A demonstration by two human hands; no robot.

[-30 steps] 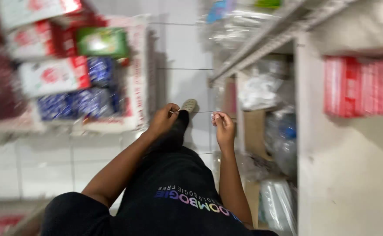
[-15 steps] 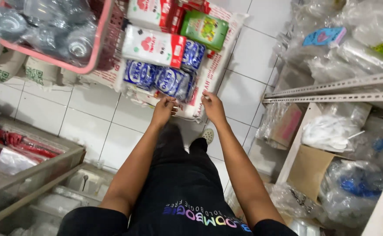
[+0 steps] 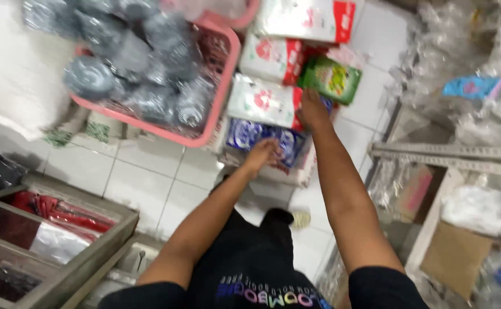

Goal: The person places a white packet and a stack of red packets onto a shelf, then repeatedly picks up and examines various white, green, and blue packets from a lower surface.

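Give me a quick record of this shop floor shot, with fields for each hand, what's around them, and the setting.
Left hand: reaching onto the blue and white packs, grip unclear from blur
Right hand: resting on the stack beside the green packet, fingers hidden
Nearby: white and red packs; pink basket of grey wrapped bundles
Setting: white tiled floor, metal shelf rack on the right

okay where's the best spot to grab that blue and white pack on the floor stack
Probably by its near long edge, coming from above. The blue and white pack lies flat at the stack's front, a white and red pack right behind it. The left hand is already on that edge; the right hand rests farther back.
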